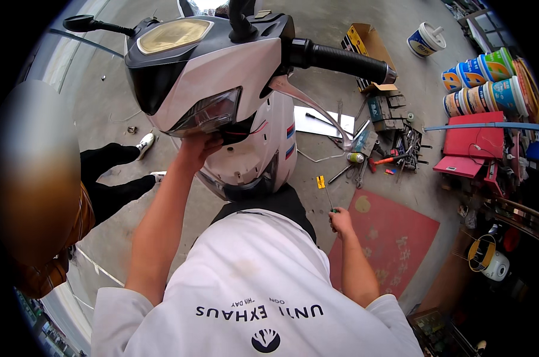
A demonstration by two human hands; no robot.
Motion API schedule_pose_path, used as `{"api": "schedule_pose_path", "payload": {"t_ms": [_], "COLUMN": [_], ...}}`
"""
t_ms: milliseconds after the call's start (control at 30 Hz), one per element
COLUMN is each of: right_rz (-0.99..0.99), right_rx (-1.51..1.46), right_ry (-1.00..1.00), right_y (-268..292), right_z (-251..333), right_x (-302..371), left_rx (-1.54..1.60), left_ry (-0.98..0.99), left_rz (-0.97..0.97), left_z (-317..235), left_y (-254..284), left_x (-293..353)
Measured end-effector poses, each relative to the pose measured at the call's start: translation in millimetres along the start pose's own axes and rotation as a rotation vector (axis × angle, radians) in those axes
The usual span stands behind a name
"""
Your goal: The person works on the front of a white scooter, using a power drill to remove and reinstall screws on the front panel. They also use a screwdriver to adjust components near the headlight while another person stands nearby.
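Note:
In front of me stands a white and black scooter (240, 59), its headlight (207, 113) facing me. My left hand (201, 146) reaches up under the headlight's lower edge, its fingers bent against the front cover and partly hidden by it. Beside that hand, a thin red wire (259, 127) shows at a dark gap below the headlight. Low at my right side, my right hand (341, 221) is closed around the handle of a screwdriver (329, 200), which points away from me. A small yellow piece (320, 182) appears at its tip; whether they touch I cannot tell.
Loose tools (407, 149) and a spray can (355, 157) lie on the floor to the right, near an open cardboard box (370, 50). A red mat (388, 238) lies nearer. Paint buckets (483, 98) stand far right. Another person's legs (115, 172) are at left.

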State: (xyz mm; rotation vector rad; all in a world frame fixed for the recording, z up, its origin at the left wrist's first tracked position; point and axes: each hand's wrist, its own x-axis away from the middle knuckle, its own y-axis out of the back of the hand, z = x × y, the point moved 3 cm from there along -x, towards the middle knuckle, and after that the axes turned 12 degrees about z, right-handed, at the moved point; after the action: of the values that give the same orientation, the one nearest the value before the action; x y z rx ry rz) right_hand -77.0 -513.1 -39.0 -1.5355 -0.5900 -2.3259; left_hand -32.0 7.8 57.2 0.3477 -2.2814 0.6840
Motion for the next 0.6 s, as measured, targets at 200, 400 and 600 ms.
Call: {"api": "schedule_pose_path", "payload": {"t_ms": [200, 400, 600], "right_rz": [0.007, -0.012, -0.527], "right_rx": [0.136, 0.245, 0.703], "right_ry": [0.024, 0.098, 0.243], "right_y": [8, 45, 89], "right_z": [19, 67, 95], "right_x": [-13, -36, -36], "left_rx": [0.576, 0.692, 0.463], "left_ry": [-0.273, -0.292, -0.313], "left_rz": [0.078, 0.055, -0.017], "left_z": [31, 50, 51], "left_y": [-25, -22, -32], "left_x": [20, 23, 18]}}
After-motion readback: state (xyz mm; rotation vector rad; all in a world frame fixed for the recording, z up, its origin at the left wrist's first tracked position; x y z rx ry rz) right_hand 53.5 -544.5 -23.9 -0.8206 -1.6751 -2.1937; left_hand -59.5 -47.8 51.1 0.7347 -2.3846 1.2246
